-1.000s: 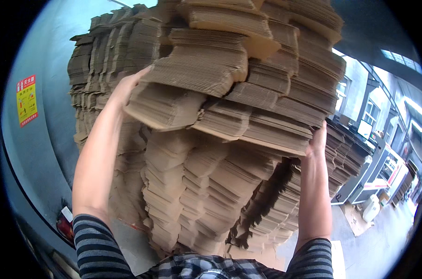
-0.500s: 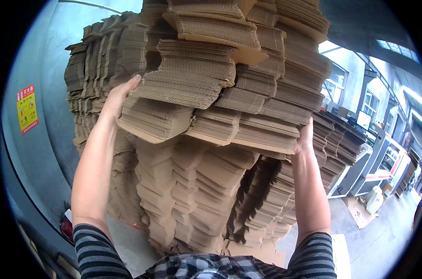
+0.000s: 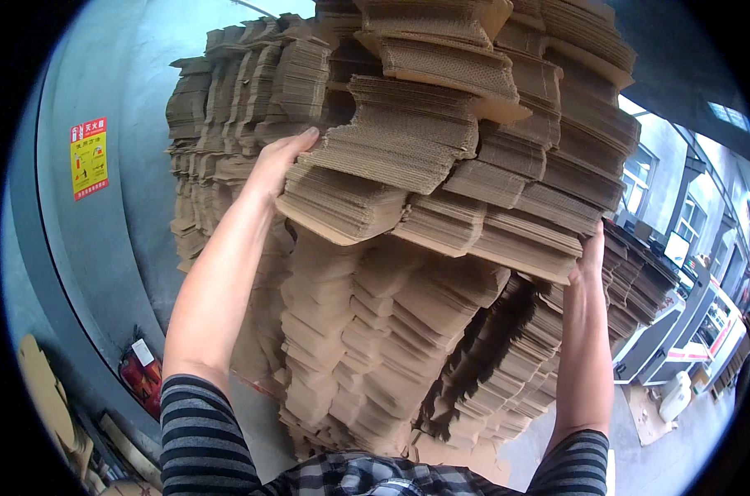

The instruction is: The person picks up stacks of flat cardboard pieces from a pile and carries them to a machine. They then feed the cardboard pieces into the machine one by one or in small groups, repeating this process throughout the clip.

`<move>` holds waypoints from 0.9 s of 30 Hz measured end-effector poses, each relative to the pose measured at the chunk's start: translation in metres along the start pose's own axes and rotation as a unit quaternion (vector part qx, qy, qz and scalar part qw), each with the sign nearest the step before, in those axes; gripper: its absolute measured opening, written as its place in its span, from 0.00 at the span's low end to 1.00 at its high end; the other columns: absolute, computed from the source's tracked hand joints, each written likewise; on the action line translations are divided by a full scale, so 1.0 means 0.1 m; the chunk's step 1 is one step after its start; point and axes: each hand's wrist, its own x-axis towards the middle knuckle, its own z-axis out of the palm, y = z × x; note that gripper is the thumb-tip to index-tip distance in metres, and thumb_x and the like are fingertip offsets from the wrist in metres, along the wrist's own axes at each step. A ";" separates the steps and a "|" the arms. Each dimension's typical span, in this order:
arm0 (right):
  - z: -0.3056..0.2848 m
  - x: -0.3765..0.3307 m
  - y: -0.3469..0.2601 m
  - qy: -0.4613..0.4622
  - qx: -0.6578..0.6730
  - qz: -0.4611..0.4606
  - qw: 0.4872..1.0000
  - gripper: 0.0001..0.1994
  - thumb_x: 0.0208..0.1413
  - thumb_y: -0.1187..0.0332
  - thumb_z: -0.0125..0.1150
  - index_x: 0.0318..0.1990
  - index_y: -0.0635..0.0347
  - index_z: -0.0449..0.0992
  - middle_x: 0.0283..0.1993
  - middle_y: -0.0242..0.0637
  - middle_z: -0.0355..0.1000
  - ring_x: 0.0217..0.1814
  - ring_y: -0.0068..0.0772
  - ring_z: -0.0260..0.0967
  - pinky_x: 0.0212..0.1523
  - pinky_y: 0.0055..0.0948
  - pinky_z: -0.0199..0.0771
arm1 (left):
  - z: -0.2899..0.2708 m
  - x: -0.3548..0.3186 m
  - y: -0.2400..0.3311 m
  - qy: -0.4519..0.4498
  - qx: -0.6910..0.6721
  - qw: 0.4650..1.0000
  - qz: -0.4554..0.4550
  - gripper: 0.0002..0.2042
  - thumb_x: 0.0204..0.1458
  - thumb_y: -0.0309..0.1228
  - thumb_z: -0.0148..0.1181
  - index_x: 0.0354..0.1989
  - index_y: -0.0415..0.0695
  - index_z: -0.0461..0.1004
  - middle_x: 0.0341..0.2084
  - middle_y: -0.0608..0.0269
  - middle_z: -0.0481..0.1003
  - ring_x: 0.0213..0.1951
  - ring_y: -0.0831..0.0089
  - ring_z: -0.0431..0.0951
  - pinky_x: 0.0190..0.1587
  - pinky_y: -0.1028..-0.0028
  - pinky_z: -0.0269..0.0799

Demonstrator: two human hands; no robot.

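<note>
Both arms reach up and forward to a bundle of stacked flat cardboard sheets [image 3: 346, 202] at chest height, its layered, corrugated edges facing me. My left hand [image 3: 286, 164] grips the bundle's left end, thumb along the side and the other fingers hidden behind or beneath. At the lower right end my right hand [image 3: 588, 255] presses against the cardboard, its fingers mostly out of sight behind the corner. More cardboard bundles [image 3: 441, 62] rest above the held layer. Below hangs or stands a tall column of cardboard sheets [image 3: 375, 331], their edges uneven; how it joins the held layer is unclear.
Further cardboard stacks [image 3: 251, 91] rise behind on the left, near a grey wall [image 3: 143, 132] with a red and yellow sign [image 3: 90, 159]. A red object [image 3: 141, 376] stands by the wall. At right are a machine [image 3: 697, 331] and a white jug [image 3: 675, 397].
My view has swung left, so the stacks and both arms appear farther right. Each hand keeps its place on the cardboard bundle.
</note>
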 end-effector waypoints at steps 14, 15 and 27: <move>0.10 -0.32 -0.99 -0.007 -0.067 -0.084 0.994 0.21 0.52 0.52 0.36 0.45 0.56 0.62 0.44 0.38 0.61 0.44 0.35 0.59 0.42 0.35 0.63 | 0.18 0.29 0.50 -0.105 -0.026 0.994 -0.027 0.21 0.42 0.41 0.54 0.37 0.33 0.67 0.31 0.53 0.70 0.30 0.70 0.72 0.32 0.75 0.68; 0.08 -0.40 -1.09 0.002 -0.071 -0.090 0.993 0.20 0.52 0.52 0.36 0.45 0.56 0.62 0.44 0.39 0.61 0.44 0.36 0.59 0.42 0.36 0.64 | 0.22 0.29 0.52 -0.116 -0.033 0.992 -0.027 0.22 0.43 0.41 0.54 0.38 0.33 0.66 0.31 0.53 0.70 0.30 0.70 0.72 0.32 0.75 0.68; 0.05 -1.80 -2.27 0.175 -0.137 -0.184 0.957 0.21 0.52 0.53 0.35 0.41 0.62 0.62 0.42 0.47 0.62 0.40 0.40 0.60 0.41 0.40 0.64 | 1.41 -0.15 0.46 -0.225 -0.137 0.959 -0.105 0.18 0.48 0.38 0.44 0.40 0.36 0.65 0.34 0.58 0.69 0.35 0.71 0.70 0.37 0.75 0.65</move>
